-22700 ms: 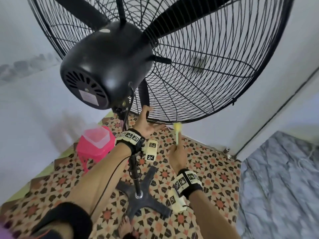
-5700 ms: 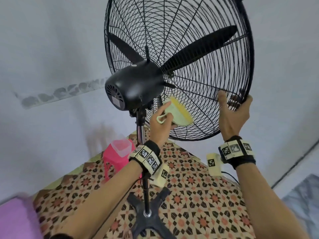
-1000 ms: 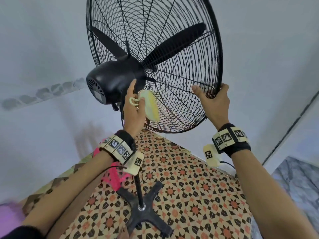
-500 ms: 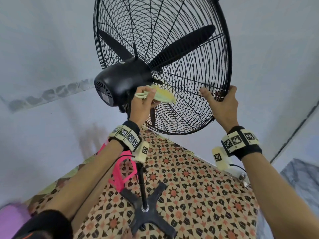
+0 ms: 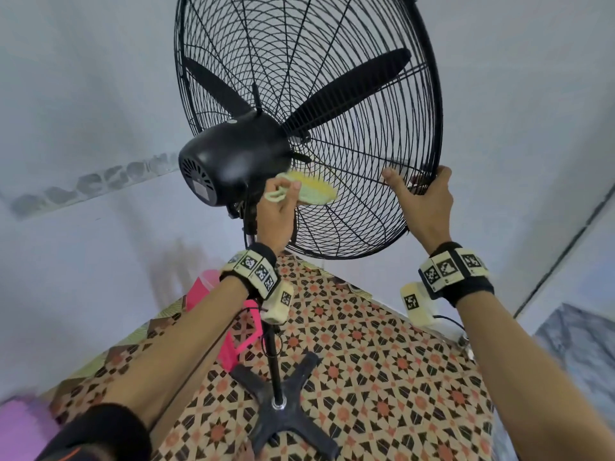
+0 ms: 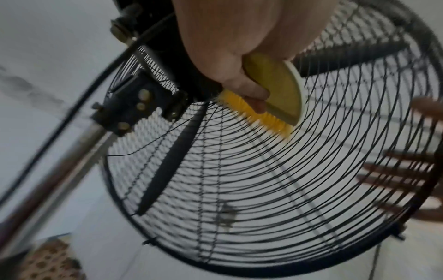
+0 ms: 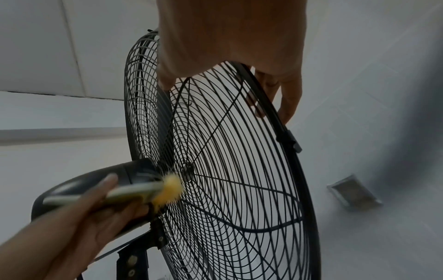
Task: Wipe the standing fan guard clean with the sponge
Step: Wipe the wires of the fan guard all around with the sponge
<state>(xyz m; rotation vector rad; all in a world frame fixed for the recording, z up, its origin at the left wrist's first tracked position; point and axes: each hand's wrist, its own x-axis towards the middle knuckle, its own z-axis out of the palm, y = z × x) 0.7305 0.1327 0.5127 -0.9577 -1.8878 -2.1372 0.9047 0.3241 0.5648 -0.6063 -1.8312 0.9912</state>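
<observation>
Sponge [image 5: 312, 192] partly hidden by left hand [image 5: 276, 214]

The left hand [image 6: 239, 43] grips a pale green brush with yellow bristles [image 6: 271, 102], its bristles pressed against the black wire fan guard [image 6: 263, 189] near the hub. Through the wires at the right edge, blurred fingers [image 6: 402, 178] of the other hand show behind the guard.

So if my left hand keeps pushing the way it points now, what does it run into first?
Most likely the fan guard: the left hand holds the yellow-bristled scrubber on its wires beside the motor housing. Behind those, probably a blade.
</observation>
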